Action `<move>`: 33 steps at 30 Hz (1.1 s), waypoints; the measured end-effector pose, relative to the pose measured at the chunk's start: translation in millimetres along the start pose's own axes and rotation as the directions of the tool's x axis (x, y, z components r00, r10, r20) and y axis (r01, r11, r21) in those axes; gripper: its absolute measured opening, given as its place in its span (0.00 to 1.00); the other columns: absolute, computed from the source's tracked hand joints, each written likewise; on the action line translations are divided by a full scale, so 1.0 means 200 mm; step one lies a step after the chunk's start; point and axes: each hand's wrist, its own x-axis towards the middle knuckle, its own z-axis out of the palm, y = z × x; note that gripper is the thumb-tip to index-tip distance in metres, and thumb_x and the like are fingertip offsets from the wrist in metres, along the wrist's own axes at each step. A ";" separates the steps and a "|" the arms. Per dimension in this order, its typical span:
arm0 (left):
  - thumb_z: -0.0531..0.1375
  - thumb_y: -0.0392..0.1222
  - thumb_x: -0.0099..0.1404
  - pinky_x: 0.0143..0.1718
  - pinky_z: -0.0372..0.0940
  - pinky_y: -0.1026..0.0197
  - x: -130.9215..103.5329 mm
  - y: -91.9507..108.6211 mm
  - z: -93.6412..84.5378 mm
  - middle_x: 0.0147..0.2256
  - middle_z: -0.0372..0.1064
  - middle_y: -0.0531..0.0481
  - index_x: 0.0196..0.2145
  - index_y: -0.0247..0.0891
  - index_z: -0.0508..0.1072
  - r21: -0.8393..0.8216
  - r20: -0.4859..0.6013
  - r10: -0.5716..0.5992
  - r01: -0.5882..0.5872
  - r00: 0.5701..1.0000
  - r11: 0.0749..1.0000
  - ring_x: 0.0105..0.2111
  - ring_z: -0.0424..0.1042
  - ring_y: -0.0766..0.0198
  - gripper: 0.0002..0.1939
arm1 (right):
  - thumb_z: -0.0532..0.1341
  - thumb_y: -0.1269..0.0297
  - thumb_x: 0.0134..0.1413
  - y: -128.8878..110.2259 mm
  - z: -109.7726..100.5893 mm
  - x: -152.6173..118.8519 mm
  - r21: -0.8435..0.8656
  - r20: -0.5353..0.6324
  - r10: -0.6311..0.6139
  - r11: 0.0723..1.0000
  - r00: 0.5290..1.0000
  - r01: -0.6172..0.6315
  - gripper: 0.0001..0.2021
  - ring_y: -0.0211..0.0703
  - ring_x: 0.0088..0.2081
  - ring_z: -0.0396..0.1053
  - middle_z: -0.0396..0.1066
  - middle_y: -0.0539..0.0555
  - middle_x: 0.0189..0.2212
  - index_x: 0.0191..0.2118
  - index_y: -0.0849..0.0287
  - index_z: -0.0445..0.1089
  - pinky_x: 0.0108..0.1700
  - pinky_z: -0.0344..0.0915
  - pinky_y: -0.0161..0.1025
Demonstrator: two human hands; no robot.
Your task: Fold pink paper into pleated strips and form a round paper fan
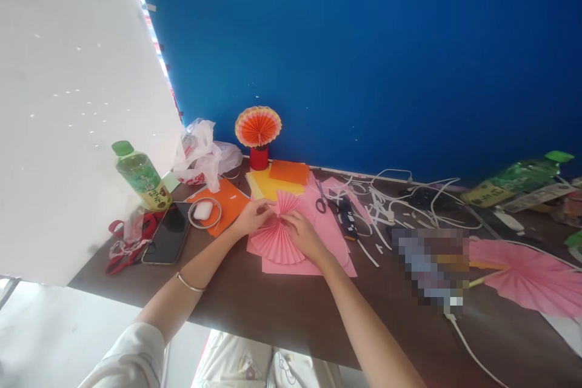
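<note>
A pleated pink paper fan (279,245) is spread over flat pink sheets (334,236) near the middle of the desk. My left hand (254,216) is at the fan's upper left, its fingers closed on the pleats. From the right, my right hand (297,230) pinches the fan near its centre, where the folds come together. The fingertips partly hide that centre. Behind my hands lie yellow paper (275,184) and an orange sheet (290,171).
Scissors (321,205), a stapler-like dark object (347,218), paper strips and white cables lie to the right. Another pink fan (531,276) is at far right. A phone (167,234), bottle (143,179) and red straps (119,262) stand or lie left. A red pot (259,158) holds an orange fan.
</note>
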 end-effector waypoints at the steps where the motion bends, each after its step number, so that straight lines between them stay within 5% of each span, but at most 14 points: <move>1: 0.56 0.42 0.60 0.35 0.65 0.63 0.01 0.00 0.00 0.28 0.71 0.49 0.41 0.33 0.71 -0.040 0.021 -0.010 0.011 1.000 0.999 0.29 0.70 0.66 0.13 | 0.49 0.71 0.58 0.00 0.00 0.00 0.017 0.001 0.010 1.000 1.000 -0.010 0.16 0.44 0.45 0.65 0.67 0.57 0.40 0.45 0.56 0.70 0.48 0.63 0.45; 6: 0.60 0.47 0.58 0.37 0.65 0.62 0.05 -0.01 -0.02 0.34 0.72 0.45 0.36 0.33 0.72 -0.171 0.108 -0.042 0.060 0.993 0.983 0.33 0.71 0.65 0.14 | 0.48 0.70 0.58 0.01 0.01 -0.01 0.086 -0.001 0.074 0.994 0.997 -0.073 0.14 0.44 0.45 0.65 0.68 0.58 0.42 0.44 0.58 0.68 0.48 0.63 0.45; 12: 0.60 0.51 0.57 0.32 0.64 0.65 0.10 0.01 0.00 0.28 0.69 0.50 0.35 0.33 0.67 -0.331 0.258 -0.072 0.158 0.963 0.930 0.29 0.70 0.68 0.17 | 0.48 0.71 0.57 0.01 -0.01 -0.03 0.187 0.007 0.093 0.978 0.996 -0.092 0.15 0.40 0.44 0.66 0.67 0.56 0.43 0.48 0.57 0.63 0.47 0.63 0.41; 20: 0.61 0.53 0.56 0.32 0.65 0.63 0.10 0.02 0.02 0.25 0.69 0.51 0.35 0.31 0.69 -0.381 0.269 -0.081 0.183 0.960 0.906 0.26 0.69 0.69 0.20 | 0.51 0.68 0.56 0.02 -0.02 -0.05 0.305 -0.027 0.130 0.945 0.991 -0.115 0.12 0.41 0.44 0.66 0.68 0.54 0.40 0.46 0.57 0.64 0.48 0.63 0.42; 27: 0.68 0.44 0.47 0.41 0.67 0.57 0.06 0.03 0.02 0.37 0.73 0.43 0.37 0.31 0.72 -0.464 0.335 -0.187 0.334 0.924 0.820 0.38 0.73 0.60 0.21 | 0.53 0.65 0.54 0.05 0.00 -0.05 0.414 -0.079 0.166 0.903 0.983 -0.119 0.11 0.41 0.42 0.68 0.69 0.54 0.39 0.44 0.56 0.65 0.46 0.65 0.42; 33: 0.68 0.43 0.47 0.41 0.68 0.56 0.06 0.02 0.05 0.36 0.74 0.43 0.36 0.31 0.74 -0.444 0.333 -0.185 0.327 0.925 0.834 0.36 0.74 0.61 0.19 | 0.55 0.67 0.52 0.04 0.01 -0.03 0.478 -0.178 0.233 0.870 0.956 -0.123 0.10 0.40 0.36 0.69 0.68 0.52 0.33 0.42 0.57 0.64 0.42 0.68 0.40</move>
